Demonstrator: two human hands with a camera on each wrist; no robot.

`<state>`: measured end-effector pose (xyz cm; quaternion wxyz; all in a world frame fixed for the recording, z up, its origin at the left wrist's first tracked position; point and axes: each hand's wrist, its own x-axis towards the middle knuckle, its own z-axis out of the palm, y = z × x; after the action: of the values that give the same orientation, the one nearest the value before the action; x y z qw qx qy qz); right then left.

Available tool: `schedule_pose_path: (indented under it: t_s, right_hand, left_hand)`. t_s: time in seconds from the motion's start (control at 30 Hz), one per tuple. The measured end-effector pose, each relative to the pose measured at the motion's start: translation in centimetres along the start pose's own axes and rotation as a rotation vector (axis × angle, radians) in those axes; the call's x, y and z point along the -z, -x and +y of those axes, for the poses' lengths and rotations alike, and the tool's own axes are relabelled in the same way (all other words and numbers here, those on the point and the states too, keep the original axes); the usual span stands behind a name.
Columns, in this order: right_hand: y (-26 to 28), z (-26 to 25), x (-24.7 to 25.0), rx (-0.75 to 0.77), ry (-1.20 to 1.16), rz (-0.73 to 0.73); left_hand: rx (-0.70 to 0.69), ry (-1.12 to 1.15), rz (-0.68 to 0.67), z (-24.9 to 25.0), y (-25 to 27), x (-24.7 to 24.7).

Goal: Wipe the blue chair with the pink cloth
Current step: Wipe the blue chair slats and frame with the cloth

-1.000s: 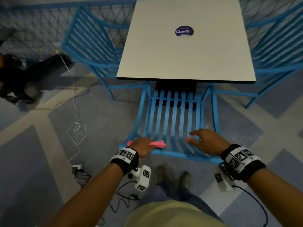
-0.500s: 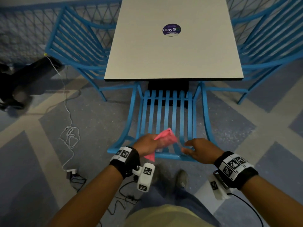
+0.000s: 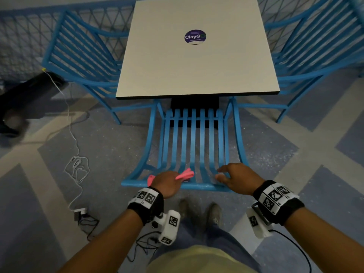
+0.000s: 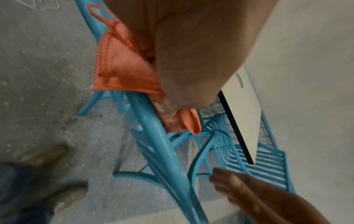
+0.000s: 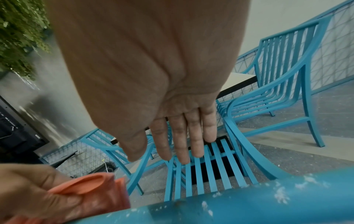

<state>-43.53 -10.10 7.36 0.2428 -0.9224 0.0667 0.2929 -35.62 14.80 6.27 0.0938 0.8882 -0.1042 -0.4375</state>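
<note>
The blue chair (image 3: 193,134) is tucked under the table with its slatted back toward me. My left hand (image 3: 167,183) grips the bunched pink cloth (image 3: 185,175) against the chair's top rail (image 3: 199,186), left of the middle. The left wrist view shows the cloth (image 4: 122,72) folded over the rail (image 4: 153,128) under the palm. My right hand (image 3: 236,176) hovers open just over the rail's right part. Its straight fingers (image 5: 193,136) spread above the slats and hold nothing. White specks dot the rail (image 5: 249,204).
A white square table (image 3: 197,71) with a purple sticker (image 3: 195,37) stands beyond the chair. Further blue chairs flank it at left (image 3: 82,56) and right (image 3: 315,52). A white cable (image 3: 75,166) and a plug lie on the floor at left. My shoes (image 3: 199,211) are below the rail.
Half a second ago the left hand held the cloth raised with a corner sticking up. Now the cloth is back down on the top rail. The right hand stays open by the rail.
</note>
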Motion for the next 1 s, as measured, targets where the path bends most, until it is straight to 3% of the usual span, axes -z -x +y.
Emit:
schedule_pose_path:
  t_s: [0.2,0.37,0.5,0.6,0.7,1.0]
  right_hand:
    - [0.2,-0.6,-0.3,0.052,-0.079,0.086]
    - [0.7,0.1,0.7,0.052,-0.172,0.15]
    - [1.6,2.4,0.9,-0.043,-0.169,0.186]
    - [2.5,4.2,0.1,-0.103,-0.132,0.141]
    - [3.2,5.2,-0.7,-0.131,-0.119,0.122]
    - [5.5,6.9,-0.9,-0.221,-0.233,0.302]
  left_hand:
    - [-0.133,0.136,-0.096,5.0,-0.2,-2.0]
    - [-0.207,0.429,-0.152,5.1,0.7,0.6]
    - [-0.066,0.264,0.019,1.5,-0.2,3.2]
    - [-0.007,0.05,-0.007,-0.3,-1.5,2.2]
    - [-0.057,-0.088,-0.056,0.3,-2.3,-0.6]
    - [-0.317,-0.001,-0.078,11.4,-1.6,-5.5]
